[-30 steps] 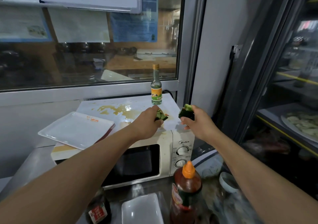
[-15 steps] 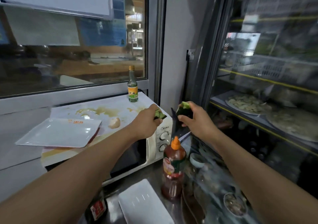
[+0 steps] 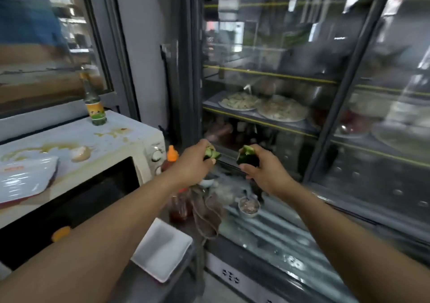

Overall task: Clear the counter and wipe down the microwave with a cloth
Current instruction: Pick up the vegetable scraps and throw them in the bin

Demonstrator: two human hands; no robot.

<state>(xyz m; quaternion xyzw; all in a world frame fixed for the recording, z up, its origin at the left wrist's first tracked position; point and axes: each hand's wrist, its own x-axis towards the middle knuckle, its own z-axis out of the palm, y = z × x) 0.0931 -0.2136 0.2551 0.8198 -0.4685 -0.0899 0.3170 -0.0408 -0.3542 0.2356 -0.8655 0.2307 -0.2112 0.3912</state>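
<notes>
My left hand grips green vegetable scraps to the right of the white microwave. My right hand holds another dark green scrap bundle beside it, in front of the glass display fridge. The microwave top carries brown sauce stains, a small green bottle and a white rectangular plate at the left. A brownish cloth lies crumpled on the counter below my hands.
An orange-capped sauce bottle stands right of the microwave. A white square dish sits on the steel counter edge. A small metal bowl rests on the fridge's lower glass. Plates of food fill the fridge shelves.
My view has swung right, from the microwave toward the display fridge. Both hands moved right off the microwave top, still gripping the green scraps.
</notes>
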